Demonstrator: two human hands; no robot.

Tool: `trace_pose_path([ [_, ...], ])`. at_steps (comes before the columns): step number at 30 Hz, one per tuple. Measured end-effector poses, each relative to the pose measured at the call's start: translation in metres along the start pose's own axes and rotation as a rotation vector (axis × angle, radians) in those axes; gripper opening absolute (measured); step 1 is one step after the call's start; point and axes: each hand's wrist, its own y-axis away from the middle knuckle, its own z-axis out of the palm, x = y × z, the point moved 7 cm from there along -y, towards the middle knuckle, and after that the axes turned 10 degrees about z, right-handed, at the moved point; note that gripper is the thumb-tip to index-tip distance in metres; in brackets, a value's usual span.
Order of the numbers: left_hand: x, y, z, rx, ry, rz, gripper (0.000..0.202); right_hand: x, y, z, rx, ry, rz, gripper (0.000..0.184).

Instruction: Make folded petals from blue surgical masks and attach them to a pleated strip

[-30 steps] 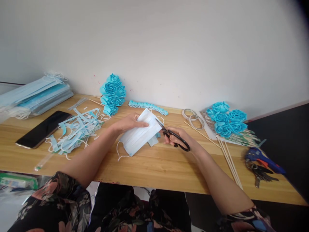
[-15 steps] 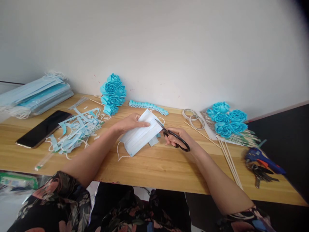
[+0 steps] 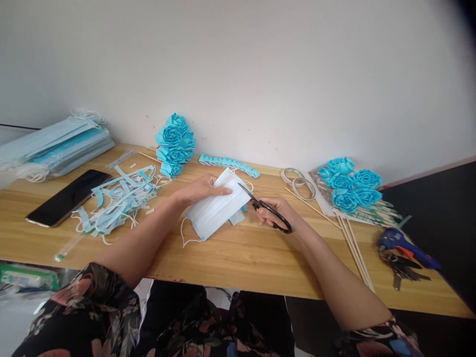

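My left hand (image 3: 203,189) pinches the upper edge of a white face mask (image 3: 215,208) that rests tilted on the wooden table (image 3: 238,258). My right hand (image 3: 277,210) grips black scissors (image 3: 266,208) by the handles. Their blades meet the mask's right edge near my left fingertips. An ear loop hangs from the mask's lower left corner.
A pile of cut blue mask strips (image 3: 119,201) and a phone (image 3: 69,197) lie left, with a stack of masks (image 3: 55,146) behind. Blue fabric roses (image 3: 174,144) stand by the wall; more roses (image 3: 351,183) on sticks, tape rolls (image 3: 297,181), a glue gun (image 3: 405,243) and keys lie right.
Almost nothing moved. My right hand with the scissors shifted very slightly toward the mask's edge.
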Motion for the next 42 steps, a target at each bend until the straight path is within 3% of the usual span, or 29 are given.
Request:
trace_pose_path([
  [8, 0.004, 0.001, 0.003, 0.027, 0.057, -0.006, 0.043, 0.014, -0.005, -0.003, 0.001, 0.033, 0.024, 0.055],
  [13, 0.007, 0.001, 0.005, 0.016, 0.050, 0.008, 0.043, 0.009, -0.004, 0.001, -0.109, 0.070, -0.144, 0.057],
  [16, 0.007, 0.001, 0.007, 0.008, 0.030, 0.018, 0.046, 0.006, -0.004, 0.003, -0.131, 0.127, -0.174, 0.060],
  [30, 0.008, -0.001, 0.019, -0.030, -0.056, 0.008, 0.047, 0.002, -0.002, 0.007, -0.096, 0.137, -0.147, 0.059],
  [42, 0.004, -0.001, 0.019, -0.037, -0.048, 0.011, 0.049, 0.005, -0.004, 0.006, -0.028, 0.096, -0.114, 0.043],
])
